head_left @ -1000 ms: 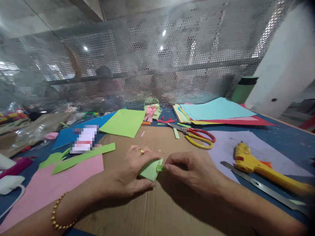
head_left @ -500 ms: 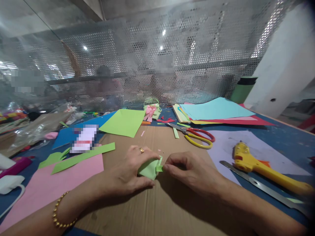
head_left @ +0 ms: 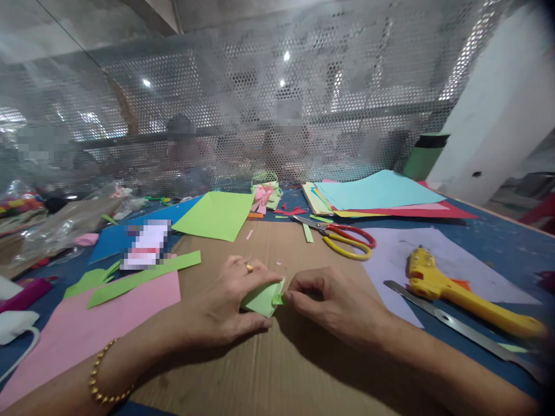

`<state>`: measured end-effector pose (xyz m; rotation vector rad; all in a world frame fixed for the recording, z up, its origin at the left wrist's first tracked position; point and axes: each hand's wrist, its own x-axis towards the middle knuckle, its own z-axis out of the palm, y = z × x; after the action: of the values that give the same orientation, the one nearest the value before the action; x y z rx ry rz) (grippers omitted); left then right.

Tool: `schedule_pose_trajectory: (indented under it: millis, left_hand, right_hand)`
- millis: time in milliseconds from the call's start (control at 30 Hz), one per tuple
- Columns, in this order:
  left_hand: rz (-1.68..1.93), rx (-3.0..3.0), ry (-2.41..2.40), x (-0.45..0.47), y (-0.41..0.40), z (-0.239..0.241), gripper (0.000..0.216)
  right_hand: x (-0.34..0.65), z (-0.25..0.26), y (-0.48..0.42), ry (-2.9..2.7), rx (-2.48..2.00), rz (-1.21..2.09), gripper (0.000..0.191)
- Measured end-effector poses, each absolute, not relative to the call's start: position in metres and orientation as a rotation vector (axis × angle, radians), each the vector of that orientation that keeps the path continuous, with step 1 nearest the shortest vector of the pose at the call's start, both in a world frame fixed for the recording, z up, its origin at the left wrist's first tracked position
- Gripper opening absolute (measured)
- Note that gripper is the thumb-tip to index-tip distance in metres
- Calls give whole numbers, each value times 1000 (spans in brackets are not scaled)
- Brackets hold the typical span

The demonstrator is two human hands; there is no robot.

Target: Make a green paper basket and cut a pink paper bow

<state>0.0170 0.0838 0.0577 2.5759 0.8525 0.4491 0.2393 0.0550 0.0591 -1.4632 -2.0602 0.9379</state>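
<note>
My left hand (head_left: 223, 297) wraps its thumb and fingers around a small folded light-green paper piece (head_left: 260, 299), resting it on the cardboard sheet (head_left: 260, 370). A small brighter green strip (head_left: 277, 297) juts from the right side of that piece. My right hand (head_left: 332, 294) is closed in a pinch at the strip's outer end, with thumb and index fingertip together. Much of the folded piece is covered by my left fingers.
Scissors (head_left: 347, 240) with red and yellow handles lie beyond my right hand. A yellow glue gun (head_left: 468, 300) and a metal blade (head_left: 455, 326) are at right. Pink paper (head_left: 143, 306), a green sheet (head_left: 217, 215), and stacked coloured paper (head_left: 381, 190) surround the cardboard.
My right fingertips have come slightly closer to the folded piece, and the green strip looks shorter and more bunched. My left hand keeps its hold. The whole view has shifted a little.
</note>
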Motion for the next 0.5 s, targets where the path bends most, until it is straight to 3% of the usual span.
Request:
schedule_pose_trajectory:
  millis: [500]
  left_hand:
    - [413,2636,835,21,80,61,56]
  right_hand:
    - [233,56,53,-1993,-1475,880,25]
